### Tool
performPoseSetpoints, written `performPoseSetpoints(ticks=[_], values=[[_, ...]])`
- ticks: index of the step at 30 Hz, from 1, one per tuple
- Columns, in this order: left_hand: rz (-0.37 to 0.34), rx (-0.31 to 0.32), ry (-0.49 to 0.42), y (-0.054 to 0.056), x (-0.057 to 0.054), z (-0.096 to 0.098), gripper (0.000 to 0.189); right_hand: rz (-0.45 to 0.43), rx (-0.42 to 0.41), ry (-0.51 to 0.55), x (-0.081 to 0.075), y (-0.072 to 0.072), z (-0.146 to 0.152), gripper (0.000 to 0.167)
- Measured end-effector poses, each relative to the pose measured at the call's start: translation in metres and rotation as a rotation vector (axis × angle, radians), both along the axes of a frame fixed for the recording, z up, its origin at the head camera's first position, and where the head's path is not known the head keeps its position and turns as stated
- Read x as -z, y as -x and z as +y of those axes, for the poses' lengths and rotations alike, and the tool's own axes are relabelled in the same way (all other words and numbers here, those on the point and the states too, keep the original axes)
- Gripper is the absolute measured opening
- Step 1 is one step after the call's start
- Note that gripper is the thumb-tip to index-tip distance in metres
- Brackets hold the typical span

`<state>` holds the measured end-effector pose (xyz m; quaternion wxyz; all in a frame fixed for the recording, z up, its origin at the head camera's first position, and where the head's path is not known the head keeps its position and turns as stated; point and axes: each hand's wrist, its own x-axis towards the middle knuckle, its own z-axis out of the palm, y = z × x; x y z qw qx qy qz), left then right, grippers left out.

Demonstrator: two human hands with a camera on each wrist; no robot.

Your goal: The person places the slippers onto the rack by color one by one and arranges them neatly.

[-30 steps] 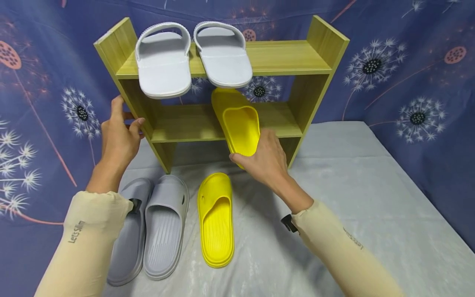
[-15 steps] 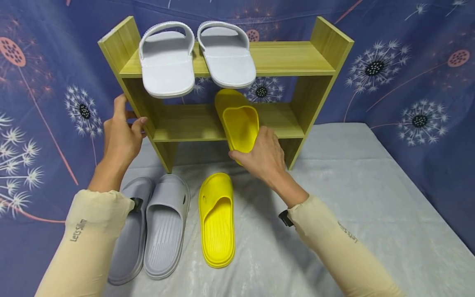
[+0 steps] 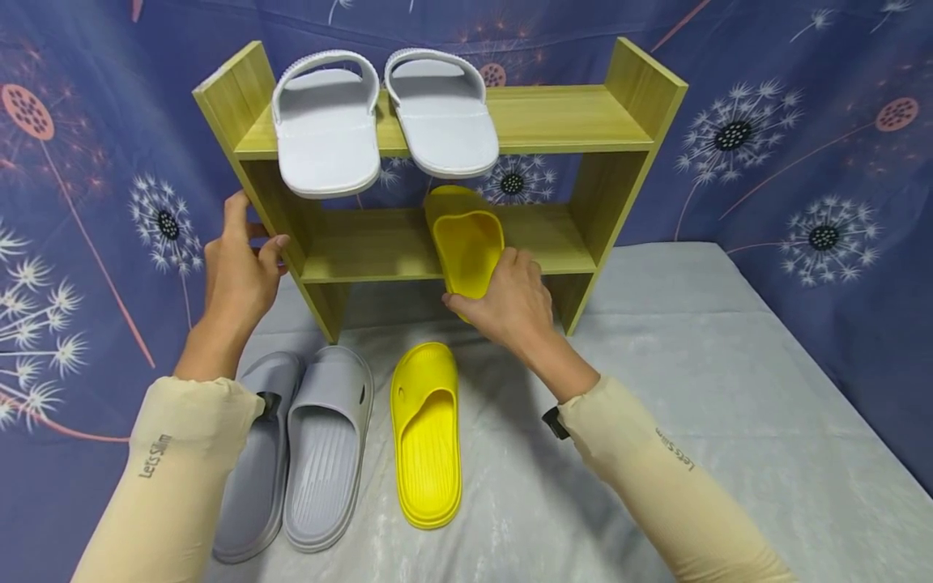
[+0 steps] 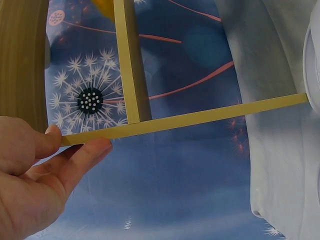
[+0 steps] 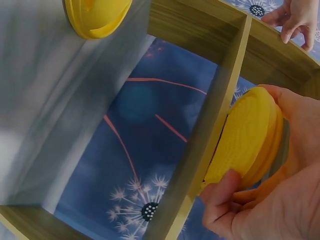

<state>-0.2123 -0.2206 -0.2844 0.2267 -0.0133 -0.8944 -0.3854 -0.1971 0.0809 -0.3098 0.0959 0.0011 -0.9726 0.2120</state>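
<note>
My right hand (image 3: 513,300) grips a yellow slipper (image 3: 470,251) by its heel end, thumb on one side and fingers on the other. Its toe points into the middle level of the wooden shoe rack (image 3: 554,117), over the middle shelf. Seen from the right wrist, the slipper's ridged sole (image 5: 240,140) leans by the shelf's front edge. At the rack's left side, my left hand (image 3: 240,279) pinches the side panel (image 4: 200,116) between thumb and fingers. The matching yellow slipper (image 3: 428,461) lies on the grey cloth before the rack, toe towards it.
Two white slippers (image 3: 328,146) sit on the top shelf, heels jutting past its front edge. A pair of grey slippers (image 3: 321,470) lies on the cloth (image 3: 700,389) at front left, partly behind my left sleeve. A blue dandelion-print curtain (image 3: 787,146) hangs behind.
The yellow slipper in my right hand has moved a little farther into the rack's middle level, its heel end lower-angled and the hand following. My left hand keeps its hold on the panel.
</note>
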Motion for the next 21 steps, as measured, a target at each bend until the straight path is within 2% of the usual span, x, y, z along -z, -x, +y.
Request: performPoseSetpoints(ticks=[12,17,21], values=[[-0.005,0.004,-0.001,0.0,0.001,0.0,0.053,-0.075,-0.023,-0.064,-0.006,-0.002,0.004,0.111],[-0.005,0.006,0.003,0.0,0.001,0.001,0.052,-0.084,-0.023,-0.017,-0.005,-0.006,0.009,0.109],[-0.003,0.005,0.0,0.0,0.001,0.001,0.052,-0.04,-0.013,0.038,-0.005,-0.011,0.013,0.104]])
